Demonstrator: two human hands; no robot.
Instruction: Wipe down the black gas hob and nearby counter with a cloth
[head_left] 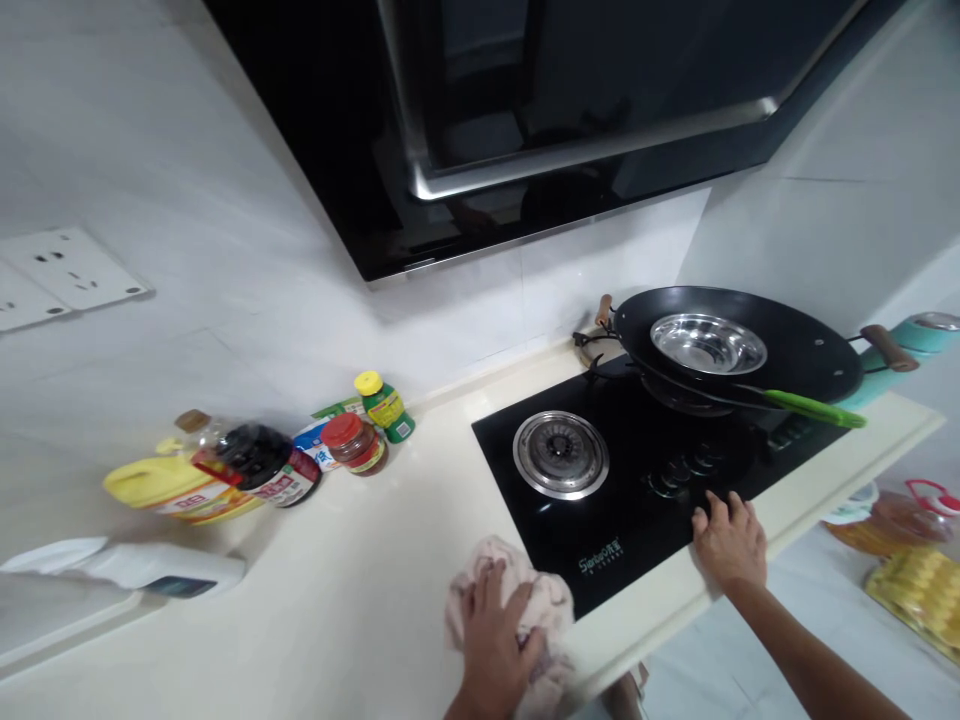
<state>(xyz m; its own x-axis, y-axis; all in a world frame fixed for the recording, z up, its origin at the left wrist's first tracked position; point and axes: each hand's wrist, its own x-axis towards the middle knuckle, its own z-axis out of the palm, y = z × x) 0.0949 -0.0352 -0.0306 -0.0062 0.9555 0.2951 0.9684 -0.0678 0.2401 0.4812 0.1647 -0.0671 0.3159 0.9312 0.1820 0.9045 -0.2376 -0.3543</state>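
Observation:
My left hand [495, 640] presses a crumpled pale pink cloth [551, 595] onto the cream counter, by the front left corner of the black glass gas stove [525, 475]. Its fingers curl over the cloth. My right hand [729, 545] rests on the stove's front edge with fingers spread and nothing in it. The control knobs [675, 475] lie just beyond its fingertips. Between the hands and the wall is the bare left burner [561, 455].
A black wok [810, 350] with a steel bowl [709, 345] and a green-handled utensil [814, 407] sits on the right burner. Sauce bottle [281, 470], red-lidded jar [356, 445], green bottle [386, 405] and white spray bottle [165, 570] stand left. A range hood [525, 210] overhangs.

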